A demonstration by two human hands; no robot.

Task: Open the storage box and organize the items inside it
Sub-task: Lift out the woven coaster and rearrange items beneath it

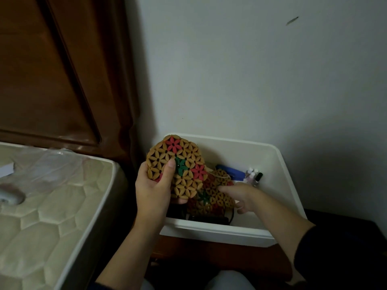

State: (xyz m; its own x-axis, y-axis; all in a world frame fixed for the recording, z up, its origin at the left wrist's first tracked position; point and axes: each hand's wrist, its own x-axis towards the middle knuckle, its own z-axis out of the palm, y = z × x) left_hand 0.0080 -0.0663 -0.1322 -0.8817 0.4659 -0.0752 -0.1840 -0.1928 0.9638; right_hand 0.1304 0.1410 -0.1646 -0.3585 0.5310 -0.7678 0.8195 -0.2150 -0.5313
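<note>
Head view: I see the left hand (154, 190) grasping a beaded mat (180, 166) above the open storage box (278, 164). The right hand (240, 196) pinches a second mat (217, 194) inside the box, beside nail polish bottles (254, 175).

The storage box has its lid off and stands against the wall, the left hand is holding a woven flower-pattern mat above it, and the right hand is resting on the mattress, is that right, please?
Not quite: the head view shows the right hand inside the storage box, reaching a second woven mat, not on the mattress. The rest holds: the left hand grips the raised woven flower-pattern mat.
</note>
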